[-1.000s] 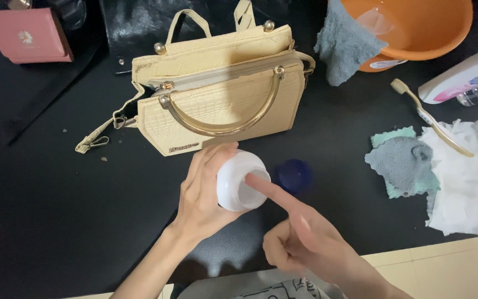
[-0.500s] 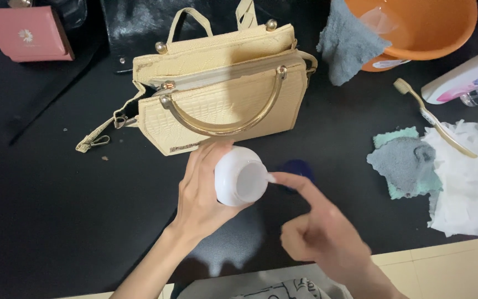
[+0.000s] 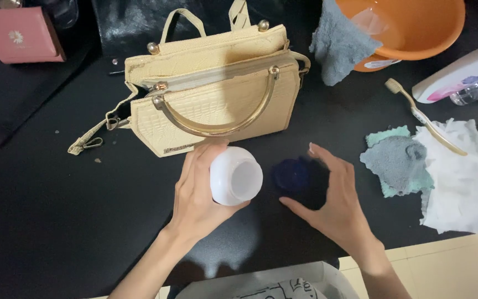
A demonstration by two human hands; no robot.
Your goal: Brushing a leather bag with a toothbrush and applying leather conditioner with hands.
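Fingertip contact over: right hand (image 3: 338, 207) has left the white jar (image 3: 235, 176), now spread wide over the blue lid (image 3: 292, 175); left hand (image 3: 197, 194) grips the jar.

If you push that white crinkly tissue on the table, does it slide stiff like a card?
Probably not. The white tissue lies wrinkled and rumpled, so it would likely bunch up, not slide whole. It looks thin and very light. The toothbrush resting across it might pin one edge.

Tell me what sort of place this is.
Probably a home worktable set up for cleaning a bag: a black table holds a cream handbag, an orange basin with a grey cloth, a toothbrush and crumpled wipes. The left hand holds a white jar.
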